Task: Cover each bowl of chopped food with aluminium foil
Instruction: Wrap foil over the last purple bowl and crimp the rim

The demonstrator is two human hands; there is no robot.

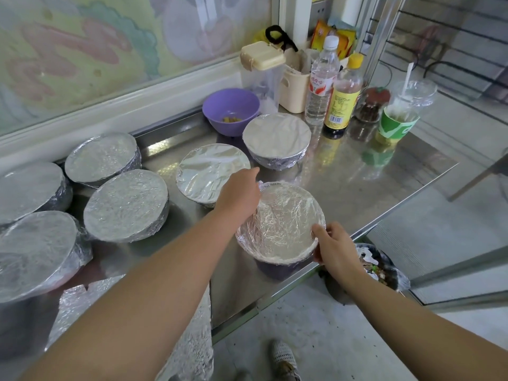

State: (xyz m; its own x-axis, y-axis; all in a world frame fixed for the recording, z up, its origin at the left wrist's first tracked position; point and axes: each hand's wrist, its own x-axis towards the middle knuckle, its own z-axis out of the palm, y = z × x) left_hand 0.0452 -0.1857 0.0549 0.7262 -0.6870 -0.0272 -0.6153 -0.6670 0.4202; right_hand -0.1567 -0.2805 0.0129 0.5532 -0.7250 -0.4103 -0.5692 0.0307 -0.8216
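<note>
Bowl [275,266] under work, between my two grips at the near edge of the surface [371,171]. Crumpled foil [286,215] lies over its mouth, sagging a little at the middle and turned down round the rim; the dark lower wall shows bare beneath. My right grip [334,244] has its thumb on top of the rim and its fingers curled below, pinching the foil edge on the near-right side. My left grip [237,193] lies against the far-left rim; its fingers are hidden behind the hand, so I cannot tell how far it is closed. Two wrapped bowls [213,171] stand just beyond the left grip, and four wrapped bowls [126,204] stand well to its left. A purple bowl [231,111], farther beyond the left grip, is open, with a few scraps of food in it and no foil. Spare foil [132,325] hangs below my left forearm. By my judgement six bowls are finished, this one needs only its edge pressed tight, and the purple bowl is not yet covered.
</note>
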